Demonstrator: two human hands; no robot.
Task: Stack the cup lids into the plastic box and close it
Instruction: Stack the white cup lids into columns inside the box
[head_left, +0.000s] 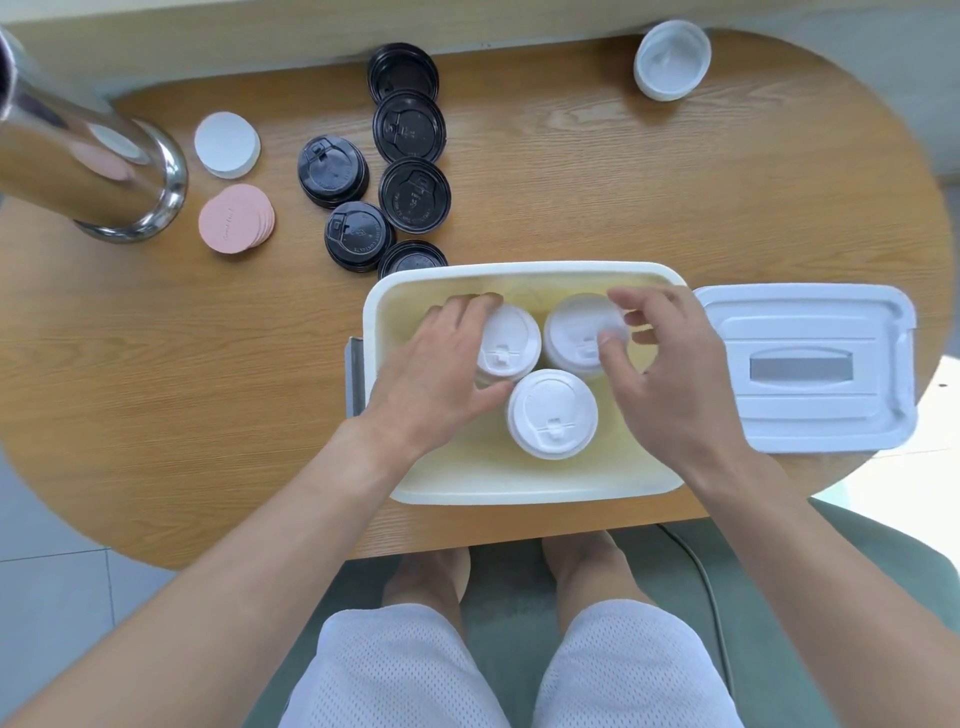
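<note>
head view. plastic box (519, 488), open, before me on the table (675, 197); three stacks of white cup lids (552, 414) stand inside. my left hand (431, 374): fingers curled round the left stack, seemingly gripping it, though blur hides the contact. my right hand (670, 374): fingers spread loose over the right stack, holding nothing. black lids (414, 195) wait beyond the box; box lid (810, 369) lies just right. step: settling white stacks. next: fetch the black lids, keeping room for them.
</note>
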